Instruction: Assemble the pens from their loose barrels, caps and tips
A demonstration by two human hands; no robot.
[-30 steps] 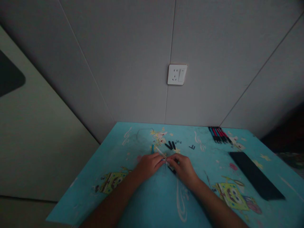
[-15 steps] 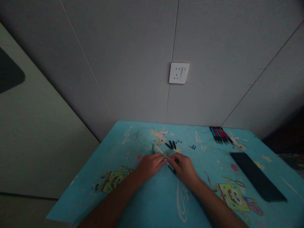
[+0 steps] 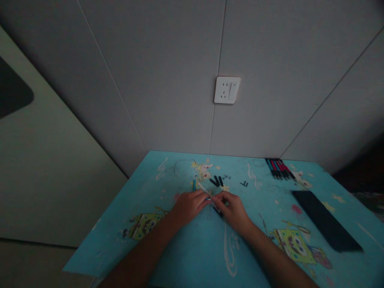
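My left hand [image 3: 189,206] is closed in a pinch over the table, its fingertips meeting those of my right hand [image 3: 230,206], which is also pinched. Between them shows a small pen part [image 3: 207,199], bluish and mostly covered by the fingers. Thin white sticks like pen refills [image 3: 204,189] slant away just beyond the fingertips; whether a hand touches them I cannot tell. A blue tube [image 3: 194,185] stands out past my left fingers. Several short black grips [image 3: 216,181] lie beyond my right hand, and another dark piece [image 3: 218,211] lies partly under it.
A row of pens [image 3: 279,169], blue, red and black, lies at the back right. Small black clips [image 3: 244,184] are nearer the middle. A dark flat pad [image 3: 325,220] rests on the right of the cartoon-patterned table [image 3: 120,212]. Behind is a wall with a socket [image 3: 227,90].
The hands stay together at nearly the same spot, with only slight finger movement. The whole view has shifted a little. The parts on the table lie as before.
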